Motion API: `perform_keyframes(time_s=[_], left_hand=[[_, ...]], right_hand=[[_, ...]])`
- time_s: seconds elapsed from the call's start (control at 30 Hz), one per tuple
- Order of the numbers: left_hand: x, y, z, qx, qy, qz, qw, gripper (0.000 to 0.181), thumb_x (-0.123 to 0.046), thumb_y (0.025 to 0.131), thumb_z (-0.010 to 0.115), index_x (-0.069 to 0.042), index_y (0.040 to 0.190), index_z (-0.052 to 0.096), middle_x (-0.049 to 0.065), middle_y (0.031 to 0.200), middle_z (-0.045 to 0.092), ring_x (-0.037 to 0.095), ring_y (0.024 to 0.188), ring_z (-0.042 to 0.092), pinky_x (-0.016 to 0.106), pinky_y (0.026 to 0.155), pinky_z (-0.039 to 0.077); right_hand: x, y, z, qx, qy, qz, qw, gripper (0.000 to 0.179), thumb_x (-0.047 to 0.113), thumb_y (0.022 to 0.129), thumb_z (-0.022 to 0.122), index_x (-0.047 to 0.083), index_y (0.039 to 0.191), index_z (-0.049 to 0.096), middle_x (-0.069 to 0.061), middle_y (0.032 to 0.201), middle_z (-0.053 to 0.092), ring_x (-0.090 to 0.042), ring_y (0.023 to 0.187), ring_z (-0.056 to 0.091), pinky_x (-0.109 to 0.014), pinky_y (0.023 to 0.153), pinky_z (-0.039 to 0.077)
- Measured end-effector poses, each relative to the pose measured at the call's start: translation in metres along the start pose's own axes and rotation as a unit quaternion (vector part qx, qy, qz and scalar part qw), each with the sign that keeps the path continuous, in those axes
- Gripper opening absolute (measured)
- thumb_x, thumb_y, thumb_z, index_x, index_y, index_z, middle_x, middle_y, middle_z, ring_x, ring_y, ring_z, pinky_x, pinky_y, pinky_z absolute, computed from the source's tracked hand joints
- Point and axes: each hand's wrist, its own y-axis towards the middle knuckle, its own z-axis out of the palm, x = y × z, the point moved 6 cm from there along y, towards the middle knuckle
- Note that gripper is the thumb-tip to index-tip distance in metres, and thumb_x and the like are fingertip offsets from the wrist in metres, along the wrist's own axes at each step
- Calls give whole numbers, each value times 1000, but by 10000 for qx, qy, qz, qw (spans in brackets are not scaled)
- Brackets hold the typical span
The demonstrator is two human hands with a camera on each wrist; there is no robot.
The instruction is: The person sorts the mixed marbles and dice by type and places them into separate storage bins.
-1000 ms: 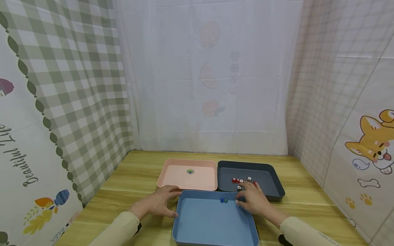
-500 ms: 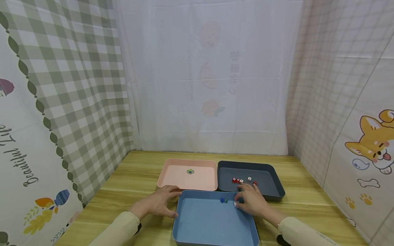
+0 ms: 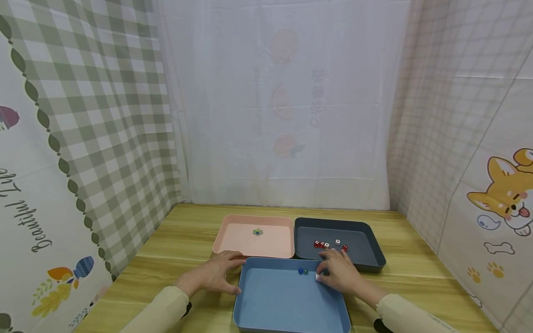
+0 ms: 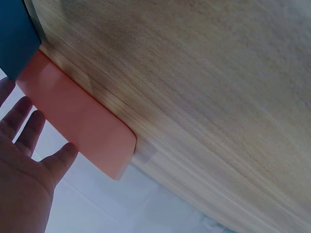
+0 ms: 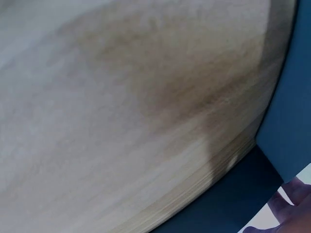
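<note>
My right hand [image 3: 342,273] is over the far right corner of the blue tray [image 3: 291,300] and pinches a white die [image 3: 318,277] between thumb and finger. Left of it on the tray lie a blue die [image 3: 300,271] and a green die [image 3: 306,272]. My left hand [image 3: 214,273] is at the tray's left edge, fingers spread and holding nothing. In the left wrist view the left hand [image 4: 29,160] has its fingers apart near the pink tray's side. Only part of the right hand [image 5: 294,208] shows in the right wrist view.
Behind the blue tray stand a pink tray [image 3: 233,243] with a small cluster of green, yellow and blue pieces [image 3: 257,232], and a dark tray [image 3: 358,252] with several red dice [image 3: 318,244] and white dice [image 3: 337,242]. Curtains surround the wooden table [image 3: 175,240].
My right hand has shifted slightly left, and the white die has moved a little left and nearer within the blue tray. The left hand has stayed still.
</note>
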Motion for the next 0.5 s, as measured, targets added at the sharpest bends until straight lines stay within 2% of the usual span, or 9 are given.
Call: perform_keyframes(time_s=[0.37,0.5], left_hand=[[-1,0,-1,18,27,-20,10000,82,-57,81,73,-11,146,51,11,152,40,31,139,35,55,107,35],[-1,0,-1,16,56,-32,10000,82,-56,81,73,-11,145,51,10,152,40,31,139,35,54,107,35]], right_hand=[[6,0,-9,-88,194,-154,9997,8,20,77,83,22,76,75,-18,129,61,-44,127,48,-73,105,22],[7,0,-14,-92,239,-74,9996,8,20,78,83,22,76,75,-18,131,60,-43,129,46,-71,106,22]])
